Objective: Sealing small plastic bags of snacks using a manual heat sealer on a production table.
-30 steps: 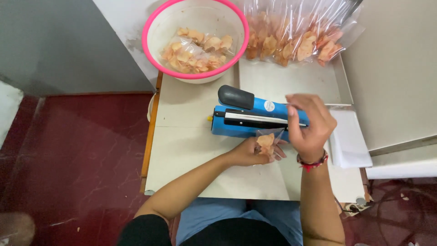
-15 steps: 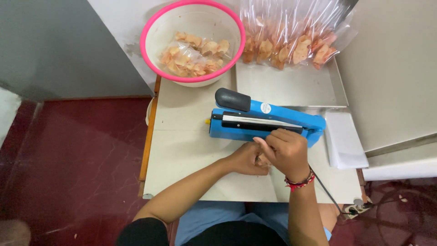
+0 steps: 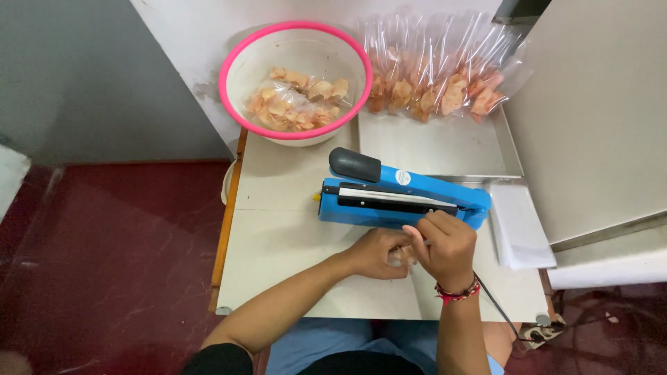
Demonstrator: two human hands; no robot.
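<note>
Head view, both hands, left hand (image 3: 375,251), right hand (image 3: 445,243), gripping small bag (image 3: 399,255), touching blue sealer (image 3: 403,198).

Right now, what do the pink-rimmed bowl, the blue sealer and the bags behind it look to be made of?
Bowl: likely plastic, smooth white inside with a pink rim. Sealer: blue painted body, probably metal, with a black handle, likely plastic. Bags: thin clear plastic film, glossy and creased, with snacks showing through.
</note>
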